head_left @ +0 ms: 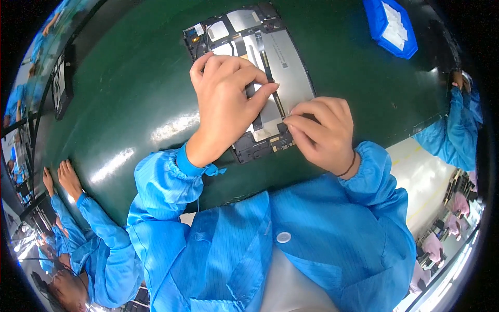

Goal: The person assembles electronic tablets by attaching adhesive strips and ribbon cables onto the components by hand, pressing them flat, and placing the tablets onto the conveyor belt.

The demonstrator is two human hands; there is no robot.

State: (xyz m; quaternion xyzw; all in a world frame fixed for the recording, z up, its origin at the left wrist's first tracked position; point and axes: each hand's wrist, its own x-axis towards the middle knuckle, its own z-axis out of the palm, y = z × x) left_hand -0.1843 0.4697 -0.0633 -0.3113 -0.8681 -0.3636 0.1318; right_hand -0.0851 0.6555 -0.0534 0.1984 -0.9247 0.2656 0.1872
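Observation:
An opened tablet [282,49] lies on the green table in front of me, with its silver battery and dark inner parts bare. A narrow dark ribbon cable [265,58] runs lengthwise over the battery. My left hand [224,93] reaches across the tablet, and its thumb and forefinger are pinched together on the middle of the cable. My right hand [326,134] is at the tablet's near right side. Its thumb and forefinger pinch the near end of the same cable, just above the small circuit board [280,143]. The fingertips partly hide the cable at both places.
A blue bin [370,15] with white pieces stands at the far right of the green table [140,88]. A dark framed part [61,86] rests by the left edge. A co-worker's hands [68,179] lie on the table at left; another person's sleeve [442,130] is at right.

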